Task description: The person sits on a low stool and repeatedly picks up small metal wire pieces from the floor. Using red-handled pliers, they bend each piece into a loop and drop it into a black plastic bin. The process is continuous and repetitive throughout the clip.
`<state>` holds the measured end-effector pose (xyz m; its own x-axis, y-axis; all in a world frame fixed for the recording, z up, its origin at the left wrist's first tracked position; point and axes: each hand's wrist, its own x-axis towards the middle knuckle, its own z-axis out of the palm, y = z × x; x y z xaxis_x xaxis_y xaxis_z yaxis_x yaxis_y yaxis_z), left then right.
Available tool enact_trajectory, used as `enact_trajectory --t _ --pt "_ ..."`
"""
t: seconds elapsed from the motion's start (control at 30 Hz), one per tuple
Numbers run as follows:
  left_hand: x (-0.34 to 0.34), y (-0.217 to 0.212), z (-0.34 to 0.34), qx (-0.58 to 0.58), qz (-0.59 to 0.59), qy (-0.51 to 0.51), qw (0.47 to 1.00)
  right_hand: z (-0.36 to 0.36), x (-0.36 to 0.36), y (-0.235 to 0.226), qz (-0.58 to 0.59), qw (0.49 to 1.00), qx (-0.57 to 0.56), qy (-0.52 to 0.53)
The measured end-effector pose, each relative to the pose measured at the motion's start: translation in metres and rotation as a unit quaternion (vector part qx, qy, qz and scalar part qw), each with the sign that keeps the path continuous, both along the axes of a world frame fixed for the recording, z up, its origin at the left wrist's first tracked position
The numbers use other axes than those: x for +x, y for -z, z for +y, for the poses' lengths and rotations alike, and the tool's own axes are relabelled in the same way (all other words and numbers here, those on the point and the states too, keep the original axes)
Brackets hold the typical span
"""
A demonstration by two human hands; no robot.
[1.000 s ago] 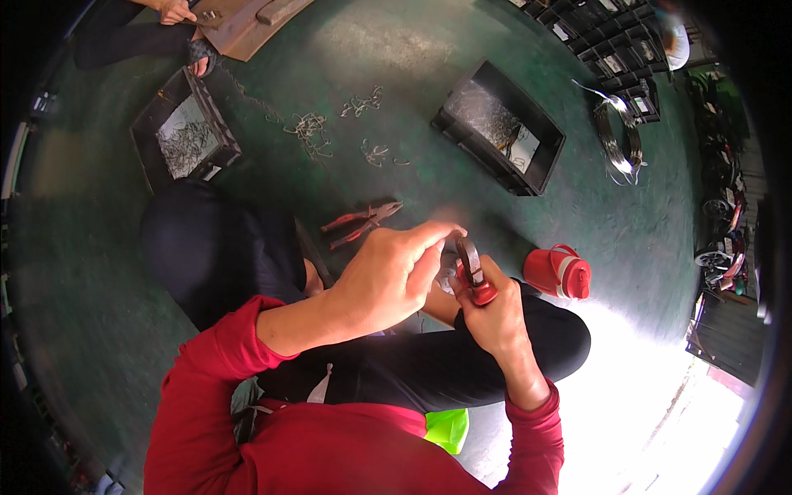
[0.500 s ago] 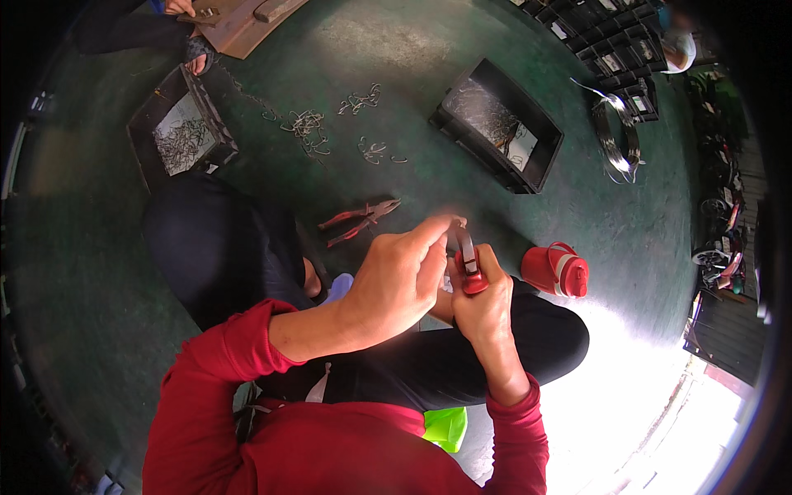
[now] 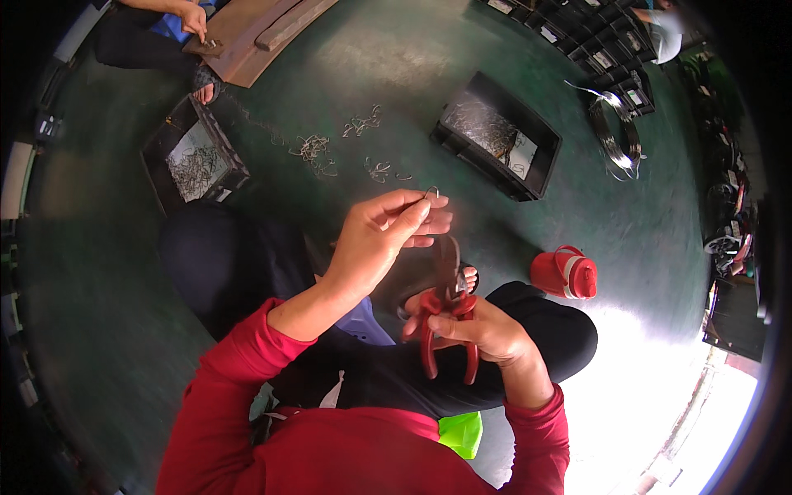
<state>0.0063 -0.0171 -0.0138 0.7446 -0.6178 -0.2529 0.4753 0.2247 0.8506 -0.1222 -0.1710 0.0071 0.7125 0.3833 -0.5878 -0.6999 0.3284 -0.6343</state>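
Now pinching a small bent wire hook [image 3: 431, 193] in the left hand [image 3: 381, 239], apart from the right hand [image 3: 483, 330] gripping red-handled pliers [image 3: 447, 326]; loose wire pieces [image 3: 346, 144] beyond both, unworked.

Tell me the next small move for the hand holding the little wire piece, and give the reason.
Probably drop the wire piece into the black bin ahead. The left hand pinches it at the fingertips, lifted clear of the red-handled pliers that the right hand holds lower down. The bin already holds similar wire pieces.
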Motion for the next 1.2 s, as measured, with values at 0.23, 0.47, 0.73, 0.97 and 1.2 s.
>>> enact_trajectory --t 0.23,0.47,0.73,0.97,1.2 --pt "-0.011 -0.002 -0.002 -0.024 -0.056 0.0 0.998 0.005 -0.001 0.002 0.024 0.991 0.131 0.017" --pt "-0.013 0.001 -0.001 -0.082 -0.087 0.026 0.993 0.005 -0.002 -0.005 0.014 0.99 0.137 0.029" --pt "0.022 -0.016 0.016 0.054 -0.055 0.078 0.994 -0.004 -0.004 -0.024 -0.074 0.89 -0.45 -0.013" --pt "0.014 -0.019 0.014 0.104 -0.112 0.176 0.972 -0.005 -0.003 -0.019 -0.126 0.847 -0.517 0.014" --pt "-0.001 -0.013 0.01 0.142 -0.303 0.089 0.938 -0.011 -0.004 -0.009 -0.098 0.923 -0.37 0.031"
